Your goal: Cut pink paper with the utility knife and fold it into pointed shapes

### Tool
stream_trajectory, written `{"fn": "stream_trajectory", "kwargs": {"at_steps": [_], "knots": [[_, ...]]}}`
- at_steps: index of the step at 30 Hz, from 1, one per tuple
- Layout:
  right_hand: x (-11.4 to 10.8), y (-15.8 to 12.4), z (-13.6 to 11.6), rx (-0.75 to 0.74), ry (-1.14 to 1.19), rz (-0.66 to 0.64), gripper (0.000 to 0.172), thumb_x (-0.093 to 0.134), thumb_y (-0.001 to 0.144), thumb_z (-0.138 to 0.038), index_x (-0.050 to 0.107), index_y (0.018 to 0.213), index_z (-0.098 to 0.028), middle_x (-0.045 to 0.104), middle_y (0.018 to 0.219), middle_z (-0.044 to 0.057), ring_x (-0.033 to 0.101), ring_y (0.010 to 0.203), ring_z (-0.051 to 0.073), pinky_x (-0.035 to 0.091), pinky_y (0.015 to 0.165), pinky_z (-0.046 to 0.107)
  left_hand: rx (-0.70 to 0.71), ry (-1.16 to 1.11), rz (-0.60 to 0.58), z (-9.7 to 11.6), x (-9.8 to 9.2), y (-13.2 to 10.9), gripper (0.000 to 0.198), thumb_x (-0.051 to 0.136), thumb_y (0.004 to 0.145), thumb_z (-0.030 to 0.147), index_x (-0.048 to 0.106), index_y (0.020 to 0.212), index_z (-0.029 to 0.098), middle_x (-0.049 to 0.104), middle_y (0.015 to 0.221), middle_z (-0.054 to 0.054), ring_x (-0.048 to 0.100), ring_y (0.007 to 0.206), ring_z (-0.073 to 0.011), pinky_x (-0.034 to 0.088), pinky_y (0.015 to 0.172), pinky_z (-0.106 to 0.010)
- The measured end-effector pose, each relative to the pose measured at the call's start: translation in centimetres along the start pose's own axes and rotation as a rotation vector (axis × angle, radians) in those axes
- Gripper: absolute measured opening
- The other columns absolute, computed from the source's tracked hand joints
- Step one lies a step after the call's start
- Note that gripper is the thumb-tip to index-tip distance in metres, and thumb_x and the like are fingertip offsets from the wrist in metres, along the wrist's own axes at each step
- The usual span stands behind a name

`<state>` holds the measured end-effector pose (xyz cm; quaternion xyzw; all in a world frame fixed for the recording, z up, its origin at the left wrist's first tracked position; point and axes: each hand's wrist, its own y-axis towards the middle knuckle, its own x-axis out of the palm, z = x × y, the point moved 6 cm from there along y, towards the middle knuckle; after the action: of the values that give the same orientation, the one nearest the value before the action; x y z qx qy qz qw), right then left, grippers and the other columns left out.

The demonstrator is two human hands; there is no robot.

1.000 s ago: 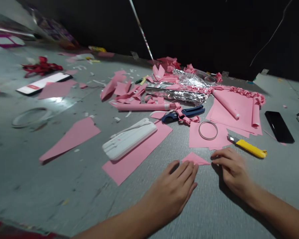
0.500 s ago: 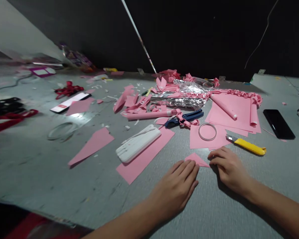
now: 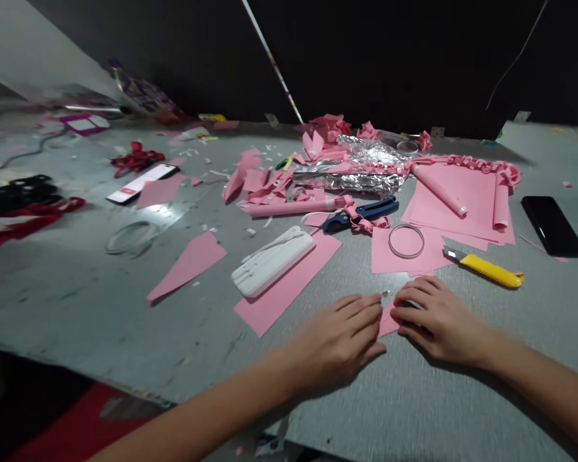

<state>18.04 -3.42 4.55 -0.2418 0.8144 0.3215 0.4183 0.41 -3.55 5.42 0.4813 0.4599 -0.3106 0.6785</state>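
**A:** ok so going by the head view, how far along did things look?

**B:** Some bits looked done, the one at the fingers didn't. Over to the right, a curly pink paper chain (image 3: pixel 476 165) lay along the far edge of a stack of flat pink paper sheets (image 3: pixel 474 189), and two slim pink rolled-paper tubes (image 3: pixel 440 190) rested on that stack. I'd count chain and tubes as finished pieces, just my read.

**A:** and the piece being worked on?

**B:** A small pink paper scrap (image 3: pixel 388 322), on the scuffed grey tabletop (image 3: pixel 414 410) between the two hands. Mostly covered, so I couldn't make out any folds. Not a finished shape yet, I reckon.

**A:** hands?

**B:** The left hand (image 3: pixel 349 333) lay over one side, fingers nearly straight. The right hand (image 3: pixel 433 321) had bent fingers, tips at the other side. Couldn't tell if either was pinching or just pressing.

**A:** much left?

**B:** Probably. Those sheets looked unused, and the yellow-handled box cutter (image 3: pixel 492 270) lay beyond the right hand, untouched, blade out.
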Motion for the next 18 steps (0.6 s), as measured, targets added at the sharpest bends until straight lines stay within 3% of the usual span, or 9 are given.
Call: {"fn": "stream_trajectory", "kwargs": {"at_steps": [7,13,18], "knots": [[0.3,-0.1,-0.8,-0.049,-0.202,-0.006,0.018,0.071,0.108,-0.034,0.070,0.114,-0.017,0.077,0.117,0.011,0.066,0.114,0.029,0.048,0.111,0.052,0.020,0.071,-0.061,-1.0,-0.1,1.0,0.014,0.059,0.109,0.011,0.071,0.102,0.011,0.074,0.101,-0.010,0.069,0.094,-0.0248,0.055,0.087,-0.040],[0.4,0.2,-1.6,-0.147,-0.266,0.008,0.013,0.061,0.111,-0.018,0.073,0.111,-0.013,0.080,0.108,0.009,0.069,0.101,0.025,0.052,0.101,0.046,0.115,0.104,-0.041,-1.3,-0.3,0.7,0.013,0.060,0.109,0.010,0.072,0.110,0.008,0.073,0.099,-0.009,0.068,0.095,-0.0246,0.052,0.087,-0.041],[0.6,-0.1,-2.1,-0.151,-0.274,-0.016,0.018,0.058,0.107,-0.008,0.075,0.112,-0.011,0.080,0.113,0.012,0.069,0.101,0.026,0.052,0.102,0.046,0.064,0.031,-0.013,-1.4,-0.2,0.1,0.019,0.053,0.110,0.008,0.072,0.113,0.007,0.072,0.094,-0.007,0.064,0.083,-0.0218,0.048,0.078,-0.039]]}}
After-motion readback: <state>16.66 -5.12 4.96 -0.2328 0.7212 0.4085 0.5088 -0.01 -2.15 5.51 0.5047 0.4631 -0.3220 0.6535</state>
